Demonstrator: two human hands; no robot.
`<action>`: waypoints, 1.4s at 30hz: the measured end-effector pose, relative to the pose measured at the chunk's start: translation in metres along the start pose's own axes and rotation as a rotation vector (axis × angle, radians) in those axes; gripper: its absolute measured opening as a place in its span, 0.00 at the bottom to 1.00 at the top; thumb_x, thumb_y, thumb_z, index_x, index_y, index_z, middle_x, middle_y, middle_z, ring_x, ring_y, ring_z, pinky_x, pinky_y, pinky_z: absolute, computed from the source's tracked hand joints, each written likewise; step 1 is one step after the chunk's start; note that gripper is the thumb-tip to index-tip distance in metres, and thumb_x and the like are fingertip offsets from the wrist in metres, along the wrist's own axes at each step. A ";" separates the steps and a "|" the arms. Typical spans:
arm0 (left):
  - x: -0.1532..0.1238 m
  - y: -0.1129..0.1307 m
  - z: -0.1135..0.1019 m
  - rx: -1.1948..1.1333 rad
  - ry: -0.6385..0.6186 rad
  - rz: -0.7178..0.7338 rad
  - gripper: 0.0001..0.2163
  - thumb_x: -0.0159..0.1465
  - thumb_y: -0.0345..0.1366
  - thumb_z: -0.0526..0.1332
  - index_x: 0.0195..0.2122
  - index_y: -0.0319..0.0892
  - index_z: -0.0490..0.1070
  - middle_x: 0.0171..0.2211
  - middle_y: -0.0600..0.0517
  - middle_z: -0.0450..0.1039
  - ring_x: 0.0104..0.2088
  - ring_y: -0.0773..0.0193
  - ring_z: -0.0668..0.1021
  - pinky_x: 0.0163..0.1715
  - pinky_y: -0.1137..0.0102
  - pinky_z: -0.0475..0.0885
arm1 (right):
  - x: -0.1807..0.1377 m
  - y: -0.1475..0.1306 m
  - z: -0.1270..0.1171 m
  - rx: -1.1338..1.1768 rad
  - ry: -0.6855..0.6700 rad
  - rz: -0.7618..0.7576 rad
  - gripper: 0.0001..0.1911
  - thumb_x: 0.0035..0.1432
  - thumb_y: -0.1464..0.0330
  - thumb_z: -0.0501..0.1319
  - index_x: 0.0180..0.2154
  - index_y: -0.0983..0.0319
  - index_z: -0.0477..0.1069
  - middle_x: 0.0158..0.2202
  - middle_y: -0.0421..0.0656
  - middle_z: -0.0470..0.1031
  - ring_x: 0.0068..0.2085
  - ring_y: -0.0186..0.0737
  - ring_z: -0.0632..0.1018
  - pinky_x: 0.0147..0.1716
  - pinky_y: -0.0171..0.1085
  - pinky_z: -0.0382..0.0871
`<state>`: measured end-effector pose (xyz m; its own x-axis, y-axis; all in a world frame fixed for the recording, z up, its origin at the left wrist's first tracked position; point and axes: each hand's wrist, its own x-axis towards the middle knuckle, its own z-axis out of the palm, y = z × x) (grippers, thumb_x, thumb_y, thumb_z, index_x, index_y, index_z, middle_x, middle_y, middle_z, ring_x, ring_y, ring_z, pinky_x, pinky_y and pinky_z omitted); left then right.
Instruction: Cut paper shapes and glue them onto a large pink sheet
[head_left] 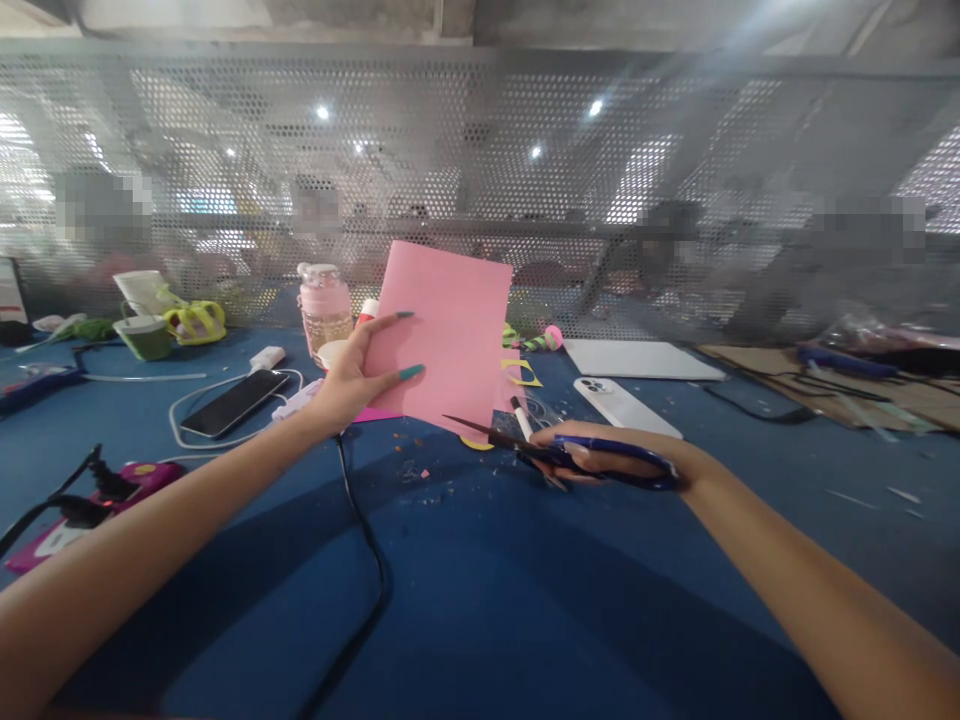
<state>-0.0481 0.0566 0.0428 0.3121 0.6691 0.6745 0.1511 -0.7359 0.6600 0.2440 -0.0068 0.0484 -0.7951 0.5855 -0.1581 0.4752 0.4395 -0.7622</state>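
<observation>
Between the two hands, just above the blue table (480, 600), a pink paper sheet (450, 335) is held upright and slightly tilted. It is pinched at its near-left edge by the left hand (352, 380), thumb on the facing side and fingers curled loosely around the edge, so the grip is closed on the sheet. Blue-handled scissors (562, 455) are gripped in the right hand (607, 460), whose fingers are wrapped through the loops; the blades are seen slightly parted, tips pointing left toward the sheet's lower corner and just short of it.

For a clean cut, the sheet is best kept taut and steady, with the blades brought square to its lower edge and the holding fingers kept well away from the cutting line. Both forearms are stretched forward over the table, the left wrist raised, the right one kept low and level. A white phone (626, 408) lies just beyond the right hand, a black phone (234, 403) left of the left hand.
</observation>
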 end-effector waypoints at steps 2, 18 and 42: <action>0.000 0.000 0.000 0.006 0.004 -0.008 0.27 0.53 0.34 0.65 0.54 0.47 0.59 0.58 0.49 0.61 0.59 0.55 0.62 0.57 0.59 0.63 | 0.001 0.002 0.001 0.005 0.008 0.020 0.33 0.52 0.40 0.42 0.31 0.64 0.61 0.24 0.39 0.61 0.23 0.32 0.60 0.24 0.36 0.55; 0.000 0.003 0.001 -0.009 -0.007 -0.035 0.27 0.53 0.34 0.65 0.54 0.47 0.60 0.58 0.49 0.61 0.59 0.55 0.62 0.57 0.59 0.62 | 0.004 -0.007 0.003 -0.028 0.042 0.120 0.26 0.53 0.44 0.47 0.27 0.62 0.61 0.24 0.41 0.63 0.23 0.32 0.60 0.20 0.34 0.52; -0.001 0.003 0.001 0.000 -0.011 -0.017 0.27 0.53 0.34 0.65 0.54 0.48 0.60 0.58 0.50 0.61 0.59 0.54 0.62 0.56 0.58 0.63 | 0.007 -0.001 0.002 -0.040 0.086 0.172 0.17 0.52 0.54 0.56 0.24 0.62 0.61 0.21 0.38 0.63 0.21 0.28 0.60 0.20 0.32 0.53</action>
<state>-0.0472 0.0537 0.0437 0.3201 0.6805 0.6592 0.1562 -0.7241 0.6717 0.2367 -0.0049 0.0468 -0.6665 0.7095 -0.2286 0.6176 0.3538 -0.7024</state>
